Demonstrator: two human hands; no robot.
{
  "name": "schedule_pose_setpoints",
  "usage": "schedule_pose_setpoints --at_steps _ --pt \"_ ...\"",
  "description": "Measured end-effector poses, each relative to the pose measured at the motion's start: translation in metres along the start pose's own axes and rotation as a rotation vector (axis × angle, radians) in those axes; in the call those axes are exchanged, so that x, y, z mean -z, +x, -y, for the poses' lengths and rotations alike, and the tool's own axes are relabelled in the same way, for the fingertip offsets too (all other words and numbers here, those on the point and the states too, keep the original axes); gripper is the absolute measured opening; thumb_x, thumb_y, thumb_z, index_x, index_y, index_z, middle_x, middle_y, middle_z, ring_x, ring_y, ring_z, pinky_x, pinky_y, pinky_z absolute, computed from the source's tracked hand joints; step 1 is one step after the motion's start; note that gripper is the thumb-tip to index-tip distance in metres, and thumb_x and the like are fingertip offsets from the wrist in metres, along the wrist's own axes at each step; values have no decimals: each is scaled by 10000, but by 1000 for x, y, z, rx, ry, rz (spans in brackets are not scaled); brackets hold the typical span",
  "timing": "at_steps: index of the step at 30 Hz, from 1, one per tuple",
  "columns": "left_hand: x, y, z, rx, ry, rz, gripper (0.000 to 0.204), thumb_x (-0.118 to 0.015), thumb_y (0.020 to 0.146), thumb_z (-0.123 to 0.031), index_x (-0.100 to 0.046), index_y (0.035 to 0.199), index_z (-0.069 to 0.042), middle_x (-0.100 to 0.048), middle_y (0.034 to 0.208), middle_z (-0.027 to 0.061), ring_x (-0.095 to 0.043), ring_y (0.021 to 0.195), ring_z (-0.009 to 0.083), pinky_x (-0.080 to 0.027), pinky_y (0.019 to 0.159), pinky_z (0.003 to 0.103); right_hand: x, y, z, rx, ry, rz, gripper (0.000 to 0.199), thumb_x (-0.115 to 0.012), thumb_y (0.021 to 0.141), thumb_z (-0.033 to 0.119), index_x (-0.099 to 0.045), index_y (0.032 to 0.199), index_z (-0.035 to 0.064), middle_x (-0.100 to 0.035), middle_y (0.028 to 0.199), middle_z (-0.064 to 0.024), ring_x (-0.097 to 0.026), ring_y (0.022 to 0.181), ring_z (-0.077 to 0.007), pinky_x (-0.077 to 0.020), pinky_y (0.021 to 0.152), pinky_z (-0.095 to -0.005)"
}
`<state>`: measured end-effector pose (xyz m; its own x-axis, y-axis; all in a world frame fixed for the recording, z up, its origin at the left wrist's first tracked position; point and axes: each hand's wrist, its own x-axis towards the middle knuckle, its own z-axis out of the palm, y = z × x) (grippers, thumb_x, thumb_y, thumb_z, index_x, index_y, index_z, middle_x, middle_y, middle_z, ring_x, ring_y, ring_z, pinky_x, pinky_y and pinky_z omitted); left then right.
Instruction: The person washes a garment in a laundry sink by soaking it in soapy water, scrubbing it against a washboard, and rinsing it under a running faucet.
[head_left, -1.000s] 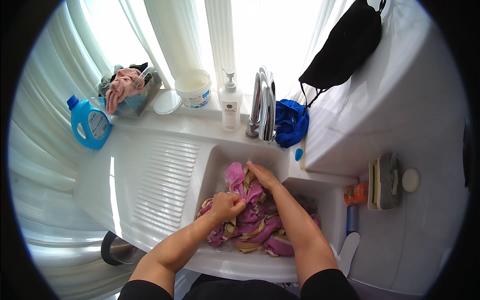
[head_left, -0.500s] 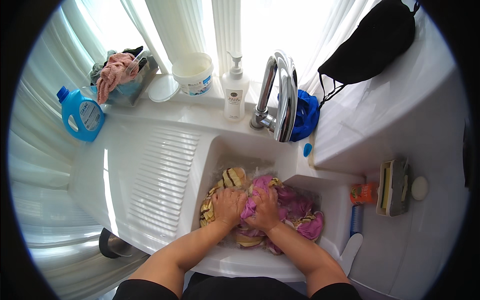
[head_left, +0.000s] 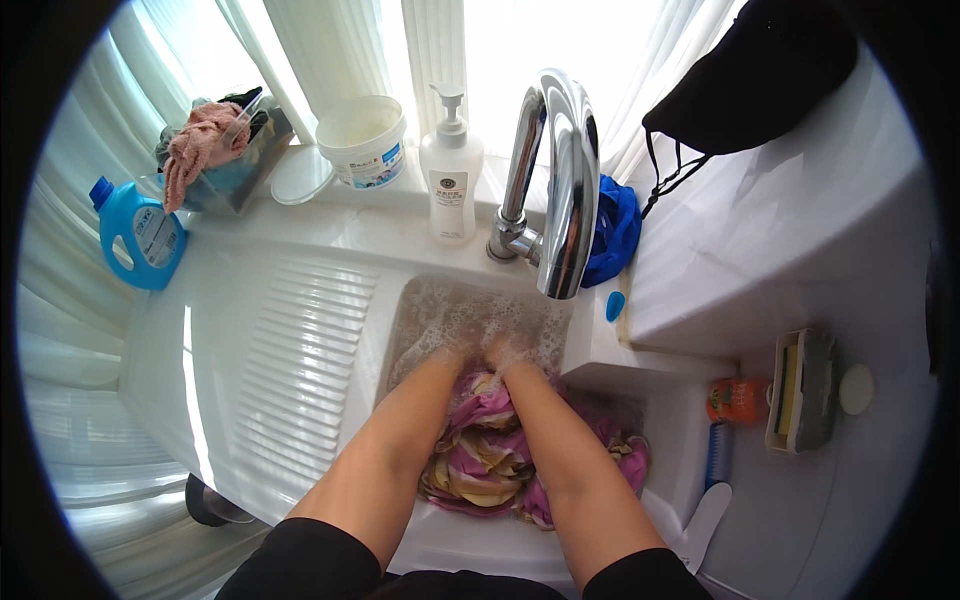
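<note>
Both hands are sunk in the foamy, cloudy water [head_left: 470,300] of the white sink [head_left: 600,345], close together toward its far side. My left hand [head_left: 452,354] shows only near the wrist; my right hand [head_left: 504,352] is also mostly under suds. Their fingers are hidden, so I cannot tell what they grip. A wet bundle of pink and yellow patterned cloth [head_left: 478,462] lies between and below my forearms, bunched against the sink's near side. More of the pink cloth spreads to the right past my right forearm.
A ribbed washboard [head_left: 305,370] adjoins the sink on the left. Behind stand a blue detergent jug [head_left: 145,240], a white tub [head_left: 362,150], a pump bottle [head_left: 451,180] and a chrome faucet [head_left: 565,190]. A blue brush [head_left: 718,452] and a soap box [head_left: 800,390] are at right.
My hands have moved from on top of the cloth to the sink's far side, down into the water. The cloth has come nearer, bunched between my forearms. The whole view has shifted slightly.
</note>
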<state>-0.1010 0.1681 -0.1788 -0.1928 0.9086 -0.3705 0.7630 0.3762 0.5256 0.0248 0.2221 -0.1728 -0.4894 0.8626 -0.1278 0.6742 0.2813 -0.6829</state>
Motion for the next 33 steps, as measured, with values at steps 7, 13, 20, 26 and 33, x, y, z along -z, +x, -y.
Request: schedule_pose_setpoints --at_steps 7,13,20,26,33 --pt "85 -103 -57 55 -570 -174 356 -636 827 -327 -639 672 -7 -648 745 126 -597 659 287 -451 641 455 109 -104 68 176 545 -176 198 -487 764 139 -588 817 -23 -603 776 -73 -550 735 -221 -437 740 -308" --pt "114 -231 -106 -715 -389 -240 185 -682 728 -225 -620 702 -52 -592 750 57 -570 789 251 -403 736 385 206 -181 98 274 195 166 764 -682 708 448 -477 1336 65 -411 1309 -213 -405 1227 -331 -323 1043 -453" --pt "45 -239 -71 -126 292 -647 828 -670 703 -662 -516 1258 -68 -520 1181 176 -437 1134 383 -299 957 589 121 -212 67 504 -452 212 1064 -739 543 703 -497 1340 40 -183 1504 -255 -70 1414 -488 -177 1047 -703" --pt "19 -174 -42 -38 227 -456 613 -591 778 -640 -641 984 -65 -619 950 124 -504 1000 311 -332 913 501 76 -168 47 597 -508 -18 784 -712 546 643 -634 1037 36 -554 1165 -178 -434 1197 -383 -333 960 -592" --pt "68 -109 -64 332 -81 -41 656 -446 867 -605 -691 1021 -17 -669 947 270 -641 937 430 -503 818 485 61 -96 29 622 -318 -88 421 -588 721 442 -668 791 35 -614 722 -145 -580 739 -312 -430 796 -449"
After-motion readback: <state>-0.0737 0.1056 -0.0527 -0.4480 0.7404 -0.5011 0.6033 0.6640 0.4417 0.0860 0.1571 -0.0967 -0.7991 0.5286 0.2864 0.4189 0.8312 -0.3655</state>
